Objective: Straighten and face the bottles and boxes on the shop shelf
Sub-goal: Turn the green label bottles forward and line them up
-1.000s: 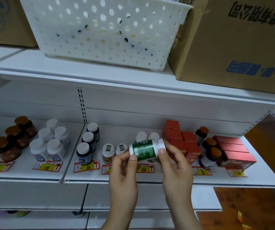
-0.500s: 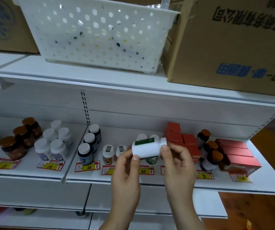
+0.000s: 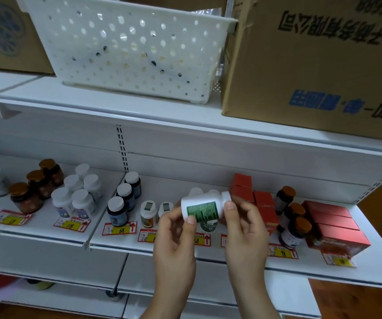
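Observation:
A white bottle with a green label [image 3: 202, 208] lies sideways in the air in front of the shelf [image 3: 107, 240], cap pointing right. My left hand [image 3: 176, 240] grips its bottom end, thumb on the label. My right hand [image 3: 245, 229] pinches the cap end. Behind the bottle stand more white bottles [image 3: 195, 192] of the same kind, partly hidden. Red boxes [image 3: 252, 192] are stacked right of them, and dark bottles with brown caps [image 3: 293, 217] stand further right.
Dark bottles with white caps [image 3: 123, 201] line up left of centre, with two small bottles [image 3: 148, 212] beside them. White bottles [image 3: 77, 196] and amber jars [image 3: 38, 185] fill the left bay. A white basket [image 3: 128, 47] and a cardboard box [image 3: 312, 65] sit on the upper shelf.
The bottle has been rolled between my hands: the green label turned away, then a side with small print came round to face me. The view shifted slightly right.

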Motion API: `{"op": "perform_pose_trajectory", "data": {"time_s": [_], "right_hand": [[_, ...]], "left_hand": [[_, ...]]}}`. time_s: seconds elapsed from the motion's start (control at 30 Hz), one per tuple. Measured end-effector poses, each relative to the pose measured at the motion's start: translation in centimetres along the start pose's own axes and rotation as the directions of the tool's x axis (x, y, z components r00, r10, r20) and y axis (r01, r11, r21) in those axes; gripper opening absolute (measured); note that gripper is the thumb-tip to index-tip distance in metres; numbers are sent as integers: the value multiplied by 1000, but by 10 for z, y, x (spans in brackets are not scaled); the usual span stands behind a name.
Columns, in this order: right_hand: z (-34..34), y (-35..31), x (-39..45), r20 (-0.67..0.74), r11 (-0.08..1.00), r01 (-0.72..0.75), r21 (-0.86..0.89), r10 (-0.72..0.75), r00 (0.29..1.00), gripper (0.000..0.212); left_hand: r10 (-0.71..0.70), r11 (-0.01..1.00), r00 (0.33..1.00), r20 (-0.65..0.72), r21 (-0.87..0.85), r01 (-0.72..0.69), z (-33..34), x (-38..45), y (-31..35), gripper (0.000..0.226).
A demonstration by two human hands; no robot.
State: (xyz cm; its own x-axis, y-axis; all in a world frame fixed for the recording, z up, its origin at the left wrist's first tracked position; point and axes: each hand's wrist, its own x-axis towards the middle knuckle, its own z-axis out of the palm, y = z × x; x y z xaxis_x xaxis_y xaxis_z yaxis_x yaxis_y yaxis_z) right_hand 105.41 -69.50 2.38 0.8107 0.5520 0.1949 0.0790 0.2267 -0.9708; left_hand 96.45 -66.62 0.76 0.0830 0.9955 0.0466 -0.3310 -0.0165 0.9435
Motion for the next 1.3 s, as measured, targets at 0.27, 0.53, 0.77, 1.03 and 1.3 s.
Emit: {"op": "perform_pose_trajectory", "data": {"time_s": [0.27, 0.53, 0.77, 1.03, 1.3], "right_hand": [[16, -7, -10, 12, 1000, -10, -16, 11, 1000, 21], [28, 2, -21, -9, 994, -23, -105, 22, 1000, 16], [34, -5, -25, -46, 999, -18, -49, 15, 999, 14], [33, -5, -26, -36, 997, -29, -74, 26, 999, 18], [28, -3, -33, 17, 997, 78, -19, -77, 997, 42]], "left_hand": [[-16, 999, 999, 27, 47, 15, -15, 12, 11, 27], [-19, 999, 1000, -10, 48, 20, -32, 18, 13, 26], [-13, 991, 1000, 21, 131, 10, -40, 22, 14, 29], [-10, 990, 998, 57, 138, 2, -42, 20, 13, 31], [-230, 947, 959, 163, 265, 182, -45, 33, -5, 40]]}}
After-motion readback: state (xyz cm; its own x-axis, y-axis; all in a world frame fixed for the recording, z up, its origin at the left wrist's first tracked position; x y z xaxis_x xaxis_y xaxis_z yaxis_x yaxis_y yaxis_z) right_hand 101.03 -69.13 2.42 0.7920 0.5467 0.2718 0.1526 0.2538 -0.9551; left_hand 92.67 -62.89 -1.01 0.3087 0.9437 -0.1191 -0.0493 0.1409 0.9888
